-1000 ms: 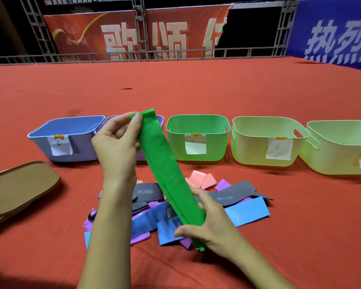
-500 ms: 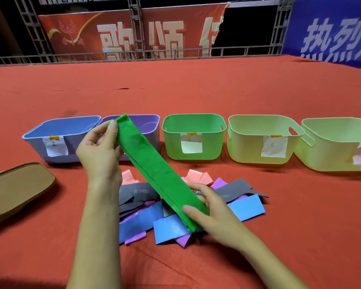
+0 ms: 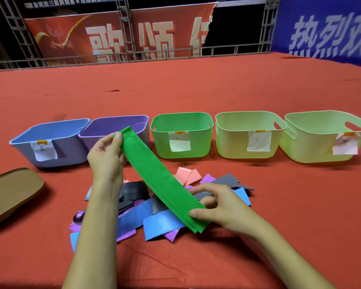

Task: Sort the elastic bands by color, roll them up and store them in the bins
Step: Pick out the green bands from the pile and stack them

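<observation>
A flat green elastic band [image 3: 158, 174] stretches diagonally above a pile of bands. My left hand [image 3: 106, 157] pinches its far end in front of the purple bin [image 3: 142, 122]. My right hand [image 3: 215, 207] pinches its near end just over the pile. The pile holds blue bands [image 3: 163, 225], purple bands [image 3: 125, 234], dark grey bands [image 3: 133, 190] and pink bands [image 3: 188, 175]. Behind it stand a blue bin [image 3: 27, 138], the purple bin, a green bin [image 3: 202, 149] and two pale yellow-green bins [image 3: 233, 151] [image 3: 313, 155], all with paper labels.
A brown lid-like tray [image 3: 10, 190] lies at the left edge on the red carpet [image 3: 279, 205]. Metal railings and banners line the far side of the floor.
Both hands have lowered the green band and swung it flatter; the left hand moved down and left, and the right hand slid to the band's near end.
</observation>
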Available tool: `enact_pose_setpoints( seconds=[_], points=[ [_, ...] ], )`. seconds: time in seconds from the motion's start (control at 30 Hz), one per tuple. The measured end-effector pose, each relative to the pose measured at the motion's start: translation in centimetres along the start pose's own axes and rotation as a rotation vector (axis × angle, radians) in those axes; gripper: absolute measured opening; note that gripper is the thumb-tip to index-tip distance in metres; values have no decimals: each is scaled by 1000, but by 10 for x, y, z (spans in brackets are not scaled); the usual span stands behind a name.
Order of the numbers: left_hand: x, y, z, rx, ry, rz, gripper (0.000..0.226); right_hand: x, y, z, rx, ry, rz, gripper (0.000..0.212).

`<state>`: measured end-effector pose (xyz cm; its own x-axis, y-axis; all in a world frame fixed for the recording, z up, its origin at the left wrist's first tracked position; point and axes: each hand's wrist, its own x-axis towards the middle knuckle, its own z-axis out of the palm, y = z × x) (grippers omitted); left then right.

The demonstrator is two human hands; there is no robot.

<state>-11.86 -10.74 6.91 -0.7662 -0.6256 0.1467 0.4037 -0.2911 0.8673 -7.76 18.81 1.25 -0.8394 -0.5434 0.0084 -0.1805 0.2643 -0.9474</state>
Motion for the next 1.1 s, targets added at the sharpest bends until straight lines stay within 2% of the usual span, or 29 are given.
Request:
enact_pose_setpoints(
  seconds=[0.23, 0.37, 0.67, 0.93, 1.1],
  points=[
    [-17, -37, 33, 103, -138, -127, 3, -47, 4, -42, -28, 2, -34, 63],
    [-33, -61, 75, 199, -228, -275, 15, -73, 5, -77, -103, 10, -64, 60],
    [-65, -122, 192, 292, -406, -375, 30, -130, 20, -146, -186, 109, 133, 33],
    [-116, -182, 266, 344, -500, -445, 38, -169, 56, -198, -168, 132, 371, 34],
    [-136, -225, 291, 434, -522, -466, 27, -180, 77, -217, -105, 125, 502, 33]
  ],
)
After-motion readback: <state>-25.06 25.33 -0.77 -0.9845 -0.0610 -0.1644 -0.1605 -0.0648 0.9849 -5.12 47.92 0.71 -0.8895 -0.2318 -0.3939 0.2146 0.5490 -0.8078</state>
